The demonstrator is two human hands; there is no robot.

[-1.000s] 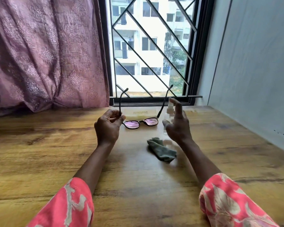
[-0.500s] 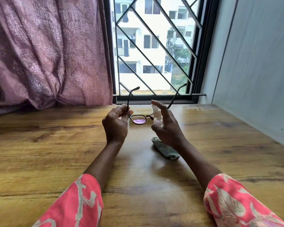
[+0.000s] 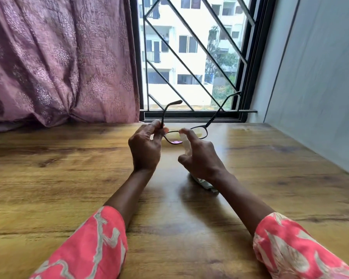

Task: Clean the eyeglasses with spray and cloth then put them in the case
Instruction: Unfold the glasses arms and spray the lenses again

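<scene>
Roughly left to right: purple curtain (image 3: 58, 57) fills the 10 o'clock part of the view, bunched down onto the wooden table (image 3: 48, 178), so daylight comes only through the barred window (image 3: 189, 57) at 12 o'clock. Probably why the work is done facing it, easier to see smears on lenses.

Left hand (image 3: 144, 147) sits just left of centre, fingers and thumb pinching the eyeglasses (image 3: 197, 132) at the left hinge/temple. Frame is held off the table, temples unfolded and pointing away toward the window, lenses facing back at the person. My read: gripped at the edge to keep fingers off the glass and leave both lenses open to the spray.

Right hand (image 3: 201, 159) at about 1 o'clock from centre, fingers curled round a small clear spray bottle (image 3: 185, 143), index finger raised over its top, nozzle just beside the left-side lens. Looks like the spraying step; whether mist is coming out, cannot tell.

Cloth (image 3: 205, 183) lies on the table under the right wrist, mostly hidden, close for the wipe. Grey wall (image 3: 310, 77) at 2 o'clock. Case not in view. Task is early.
</scene>
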